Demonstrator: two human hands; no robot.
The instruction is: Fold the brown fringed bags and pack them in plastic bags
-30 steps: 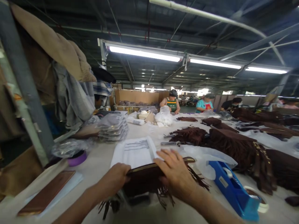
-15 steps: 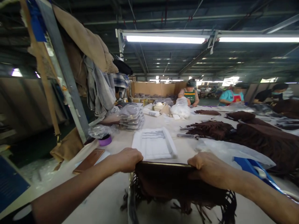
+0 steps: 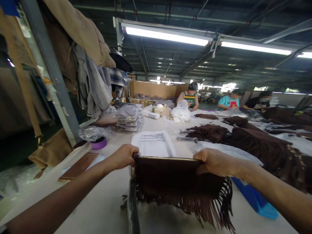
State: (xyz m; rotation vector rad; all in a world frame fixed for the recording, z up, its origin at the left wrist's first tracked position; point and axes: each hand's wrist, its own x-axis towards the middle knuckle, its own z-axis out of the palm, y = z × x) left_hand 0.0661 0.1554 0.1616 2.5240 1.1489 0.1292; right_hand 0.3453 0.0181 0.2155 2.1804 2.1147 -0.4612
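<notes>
A dark brown fringed bag (image 3: 170, 178) hangs between my two hands, its gold zipper running along the top edge. My left hand (image 3: 125, 156) pinches the top left corner, fingers closed. At the other end of the zipper, my right hand (image 3: 212, 162) grips the top right corner with the thumb in front. Long fringe strips dangle from the bag's bottom and right side. A dark shiny strap or strip (image 3: 133, 201) hangs down at the bag's left side. Just behind the bag lies a white padded sheet (image 3: 152, 143) with printed lines.
Brown fringed pieces (image 3: 258, 146) are heaped at right, near a blue bin (image 3: 255, 198). At left are a purple tape roll (image 3: 98, 143), a brown flat panel (image 3: 79, 167) and a metal post (image 3: 52, 74). Plastic-wrapped packs (image 3: 129, 118) stand behind. Several people work across the table.
My hands have raised the bag slightly, and it hangs flatter with more of its front and fringe showing. The view has turned to the right.
</notes>
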